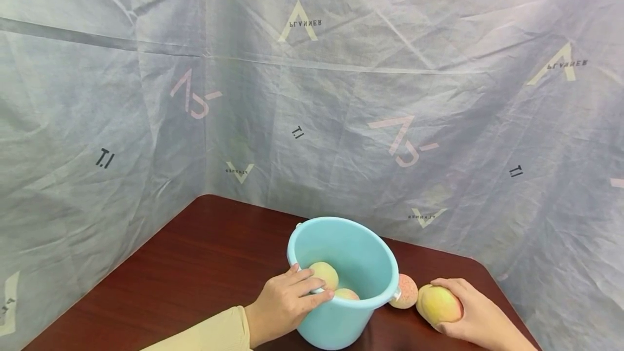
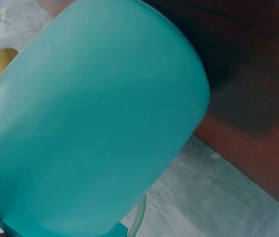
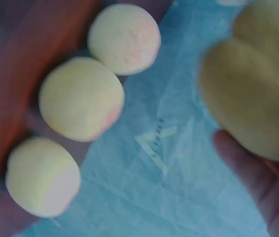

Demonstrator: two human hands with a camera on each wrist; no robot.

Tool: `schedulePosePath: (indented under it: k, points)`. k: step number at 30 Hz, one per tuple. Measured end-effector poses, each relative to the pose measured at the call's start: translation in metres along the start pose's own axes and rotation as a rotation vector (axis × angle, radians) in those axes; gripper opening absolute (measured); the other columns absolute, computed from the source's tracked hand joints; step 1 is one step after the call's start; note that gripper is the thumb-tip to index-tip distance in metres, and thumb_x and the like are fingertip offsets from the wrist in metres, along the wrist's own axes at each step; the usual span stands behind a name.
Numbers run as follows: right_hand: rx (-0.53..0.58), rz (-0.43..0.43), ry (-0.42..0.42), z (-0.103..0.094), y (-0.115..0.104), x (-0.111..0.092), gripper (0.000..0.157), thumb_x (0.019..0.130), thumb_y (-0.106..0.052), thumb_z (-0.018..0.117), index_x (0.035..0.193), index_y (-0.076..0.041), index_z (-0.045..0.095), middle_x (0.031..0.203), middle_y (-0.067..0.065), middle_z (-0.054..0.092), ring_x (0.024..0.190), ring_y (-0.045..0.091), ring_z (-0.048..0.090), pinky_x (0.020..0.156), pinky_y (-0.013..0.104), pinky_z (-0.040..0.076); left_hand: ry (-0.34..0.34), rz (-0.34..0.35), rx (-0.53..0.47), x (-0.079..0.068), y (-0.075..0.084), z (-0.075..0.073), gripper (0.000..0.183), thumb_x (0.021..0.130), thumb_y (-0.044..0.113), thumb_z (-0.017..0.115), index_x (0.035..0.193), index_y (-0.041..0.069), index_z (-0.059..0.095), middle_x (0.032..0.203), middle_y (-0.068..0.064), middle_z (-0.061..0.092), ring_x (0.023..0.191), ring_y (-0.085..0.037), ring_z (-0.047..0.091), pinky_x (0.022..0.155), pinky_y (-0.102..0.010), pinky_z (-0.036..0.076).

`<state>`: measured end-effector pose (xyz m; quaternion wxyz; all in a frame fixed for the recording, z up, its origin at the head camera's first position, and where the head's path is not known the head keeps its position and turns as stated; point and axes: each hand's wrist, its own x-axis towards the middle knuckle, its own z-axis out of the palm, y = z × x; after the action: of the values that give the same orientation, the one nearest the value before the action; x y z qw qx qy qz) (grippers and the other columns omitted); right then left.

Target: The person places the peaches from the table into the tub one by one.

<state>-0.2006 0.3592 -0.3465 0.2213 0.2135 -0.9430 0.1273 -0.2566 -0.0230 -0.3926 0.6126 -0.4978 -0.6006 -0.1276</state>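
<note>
Gripping bucket (image 1: pixel 336 325): left fingers (image 1: pixel 308 286). Grasping yellow peach (image 1: pixel 442 306): right fingers (image 1: pixel 452 284). Pink peach (image 1: pixel 405 291) between them.

A smooth bucket (image 1: pixel 336 323), apparently plastic, with a soft sheen on its outer wall. A table (image 1: pixel 195 280) with a wood-look top, smooth, grained and faintly glossy. A thin hanging sheet (image 1: pixel 331 96), creased all over, either cloth or plastic film. Round fruits (image 3: pixel 82 98) with matt, fairly smooth skin. A sleeve (image 1: pixel 207 333) of matt cloth.
</note>
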Motion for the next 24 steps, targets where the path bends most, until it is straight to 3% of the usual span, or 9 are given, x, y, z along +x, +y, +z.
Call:
schedulePosePath:
  k: [3, 6, 24]
  points:
    - [0.025, 0.058, -0.169, -0.011, 0.001, 0.005, 0.064, 0.057, -0.028, 0.088, 0.115, -0.017, 0.063, 0.103, -0.002, 0.057, 0.077, -0.003, 0.049, 0.060, 0.024, 0.042, 0.002, -0.002, 0.003, 0.000, 0.000, 0.000, 0.041, 0.102, 0.007, 0.041, 0.092, 0.022, 0.077, 0.087, 0.007, 0.069, 0.081, -0.011, 0.065, 0.073, -0.029, 0.055]
    - [0.027, 0.069, -0.242, -0.019, 0.003, 0.011, 0.064, 0.059, -0.027, 0.086, 0.116, -0.016, 0.061, 0.103, 0.000, 0.056, 0.075, -0.002, 0.048, 0.059, 0.024, 0.041, -0.003, -0.008, -0.003, 0.000, 0.000, 0.000, 0.042, 0.102, 0.006, 0.040, 0.092, 0.021, 0.077, 0.087, 0.007, 0.069, 0.081, -0.011, 0.064, 0.074, -0.029, 0.055]
    - [0.017, -0.039, -0.281, -0.037, -0.004, 0.031, 0.063, 0.058, -0.024, 0.084, 0.116, -0.015, 0.061, 0.104, 0.000, 0.056, 0.075, -0.002, 0.047, 0.059, 0.023, 0.041, -0.006, -0.013, -0.016, 0.003, 0.001, -0.001, 0.041, 0.101, 0.005, 0.041, 0.092, 0.021, 0.078, 0.087, 0.006, 0.069, 0.081, -0.013, 0.065, 0.076, -0.028, 0.055]
